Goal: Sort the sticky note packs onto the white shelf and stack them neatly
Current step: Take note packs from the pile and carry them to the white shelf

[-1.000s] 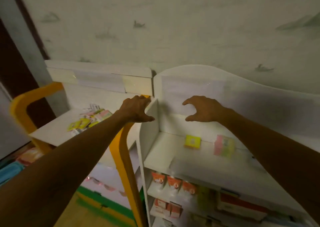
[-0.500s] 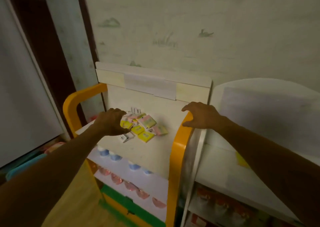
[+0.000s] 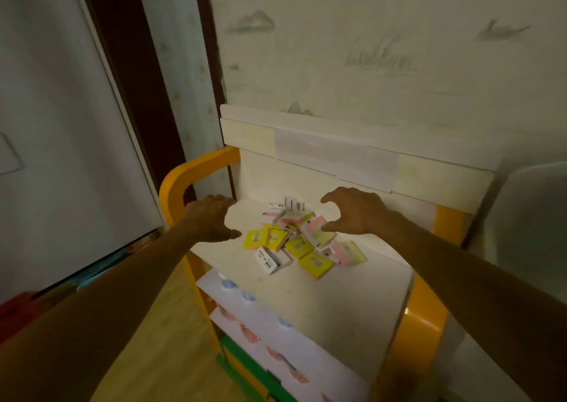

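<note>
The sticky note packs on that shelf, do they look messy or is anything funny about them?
Yes, messy. The sticky note packs lie in a jumbled heap on the yellow-framed shelf, tilted and overlapping, some showing white barcode backs. Neither the left hand nor the right hand holds one.

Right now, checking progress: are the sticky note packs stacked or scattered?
Scattered: the sticky note packs lie in a loose, tilted, overlapping heap on the shelf.

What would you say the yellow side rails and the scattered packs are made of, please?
Rails: likely painted wood or plastic, glossy, since a highlight glints on the right one's rounded edge. Packs: paper pads, seemingly in clear film; the yellow and pink blocks show faint sheen and printed labels, though blur leaves the wrap uncertain.
</note>
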{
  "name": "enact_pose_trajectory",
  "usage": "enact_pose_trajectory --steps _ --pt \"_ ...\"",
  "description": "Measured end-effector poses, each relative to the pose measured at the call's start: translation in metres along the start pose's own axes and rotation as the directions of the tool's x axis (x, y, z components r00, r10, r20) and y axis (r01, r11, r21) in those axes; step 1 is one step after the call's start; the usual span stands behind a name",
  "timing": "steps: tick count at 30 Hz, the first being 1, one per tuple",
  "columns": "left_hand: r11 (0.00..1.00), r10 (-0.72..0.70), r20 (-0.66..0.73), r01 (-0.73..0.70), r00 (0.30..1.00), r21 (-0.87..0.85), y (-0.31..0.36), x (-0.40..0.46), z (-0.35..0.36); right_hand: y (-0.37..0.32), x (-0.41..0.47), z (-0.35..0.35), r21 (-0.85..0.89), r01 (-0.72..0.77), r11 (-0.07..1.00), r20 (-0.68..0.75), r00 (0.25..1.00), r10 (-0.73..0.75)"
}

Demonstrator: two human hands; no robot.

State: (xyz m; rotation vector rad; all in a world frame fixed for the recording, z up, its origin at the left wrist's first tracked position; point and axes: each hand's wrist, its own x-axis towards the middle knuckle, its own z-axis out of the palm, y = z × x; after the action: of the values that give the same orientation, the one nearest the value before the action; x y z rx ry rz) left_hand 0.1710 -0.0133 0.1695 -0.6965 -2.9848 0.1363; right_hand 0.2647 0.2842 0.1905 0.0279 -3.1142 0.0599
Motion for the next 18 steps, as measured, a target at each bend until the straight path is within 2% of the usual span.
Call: enact_pose_trajectory --steps 6,11,14,18 --pt "1.000 0.008 0.075 -0.009 0.997 0.012 -0.018 0.059 0.037 -0.002 0.053 0.022 0.052 -0.016 0.999 0.021 1.000 0.015" --pt "0.996 0.079 0.132 -0.072 0.988 -0.054 -0.023 0.103 0.076 -0.004 0.080 0.039 0.074 -0.063 0.995 0.036 0.998 0.060" --pt "0.985 0.148 0.212 -0.125 0.966 -0.120 -0.029 0.135 0.102 -0.004 0.098 0.052 0.133 -0.125 0.983 0.010 0.992 0.124" --pt "0.957 0.276 0.337 -0.226 0.900 -0.180 -0.031 0.164 0.135 -0.008 0.109 0.070 0.157 -0.228 0.961 -0.009 0.973 0.233"
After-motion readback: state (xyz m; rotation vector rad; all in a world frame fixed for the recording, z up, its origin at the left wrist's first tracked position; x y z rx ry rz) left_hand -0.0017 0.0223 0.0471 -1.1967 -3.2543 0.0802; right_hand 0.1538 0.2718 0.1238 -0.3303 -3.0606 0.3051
